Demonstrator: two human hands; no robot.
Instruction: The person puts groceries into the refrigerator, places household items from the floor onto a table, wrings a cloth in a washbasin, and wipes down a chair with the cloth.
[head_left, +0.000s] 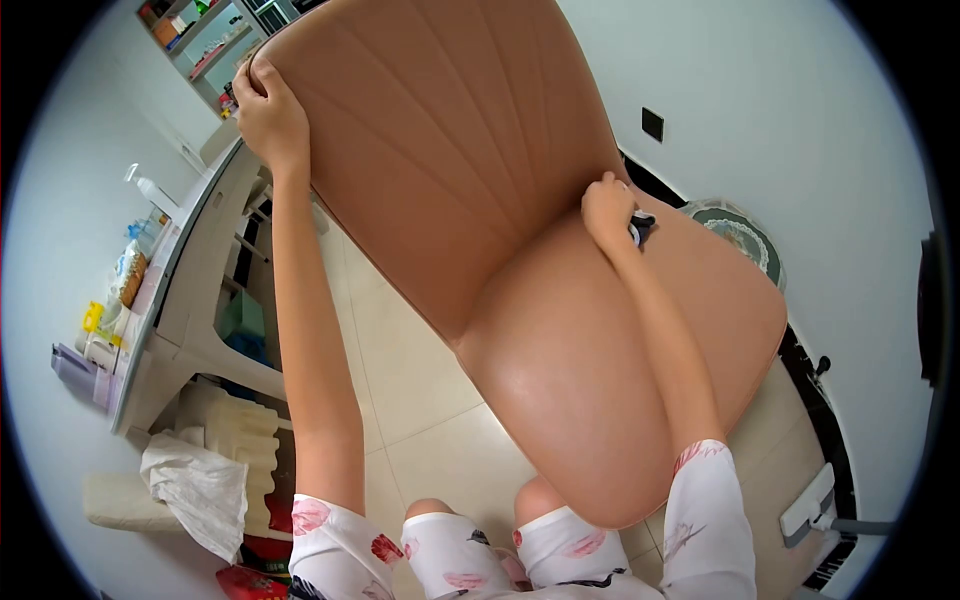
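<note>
A brown padded chair (530,350) with a creased backrest fills the middle of the view, tilted to one side. At the upper left, my left hand (270,115) grips the edge of the backrest, its fingers bent round the rim. My right hand (608,212) lies in the crease where seat and backrest meet, its fingers closed. From under that hand sticks out a small dark and white cloth (642,228), bunched against the seat.
A long table (190,240) at left carries a pump bottle (150,188) and a basket. Beneath it, a white cloth (200,485) hangs over a stool. A round patterned object (735,235) stands behind the chair by the right wall. Shelves (205,50) are at upper left.
</note>
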